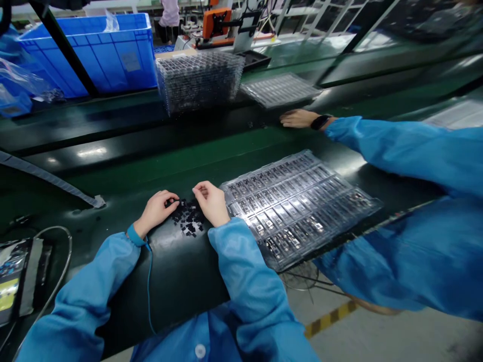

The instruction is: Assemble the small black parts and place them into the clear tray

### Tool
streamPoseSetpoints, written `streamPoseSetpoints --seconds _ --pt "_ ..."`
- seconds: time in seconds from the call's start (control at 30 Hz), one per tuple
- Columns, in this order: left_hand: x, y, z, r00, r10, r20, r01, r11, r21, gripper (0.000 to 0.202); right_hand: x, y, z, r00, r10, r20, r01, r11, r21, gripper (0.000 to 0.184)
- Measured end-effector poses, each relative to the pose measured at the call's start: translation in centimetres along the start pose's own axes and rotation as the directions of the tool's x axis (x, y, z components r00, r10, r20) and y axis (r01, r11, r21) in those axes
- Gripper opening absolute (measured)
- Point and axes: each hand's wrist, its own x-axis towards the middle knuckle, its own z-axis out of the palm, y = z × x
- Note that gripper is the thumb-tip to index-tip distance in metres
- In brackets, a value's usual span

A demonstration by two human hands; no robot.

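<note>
Small flat black pieces (188, 221) lie in a loose pile on the dark green bench. At the pile's left edge is my left hand (159, 210), its thumb and fingertips brought together; anything between them is too small to make out. My right hand (212, 202) is on the other side of the pile, raised a little, thumb and forefinger pinched with their grip unclear. Beside it lies a clear plastic tray (298, 201) with rows of compartments holding small dark and metallic parts. A blue wrist strap (135, 235) with a cord circles my left wrist.
To the right, a co-worker's hand (299, 118) rests on the bench near another clear tray (281, 90). Stacked clear trays (199, 83) and a blue bin (98, 55) stand across the back. A cable (70, 246) curves along the left side.
</note>
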Motion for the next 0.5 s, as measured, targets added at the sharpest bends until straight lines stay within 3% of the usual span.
streamPoseSetpoints --seconds 0.1,0.2,0.33,0.5 --pt "0.3 0.2 -0.5 0.998 -0.061 0.021 0.062 0.996 -0.063 0.024 1.0 0.8 0.5 0.988 0.149 -0.038 -0.119 0.898 0.425 0.023" --pt "1.0 0.4 -1.0 0.994 -0.107 0.022 0.109 0.984 -0.140 0.025 1.8 1.5 1.1 0.967 0.253 -0.004 -0.188 0.730 0.658 0.036" --pt "2.4 1.0 -0.9 0.995 -0.097 -0.037 0.088 0.976 -0.200 0.024 1.9 2.3 1.5 0.957 0.286 0.045 -0.224 0.633 0.741 0.041" --pt "3.2 1.5 0.6 0.989 -0.042 -0.144 -0.001 0.957 -0.289 0.023 1.3 2.4 1.7 0.962 0.251 0.103 -0.246 0.648 0.721 0.043"
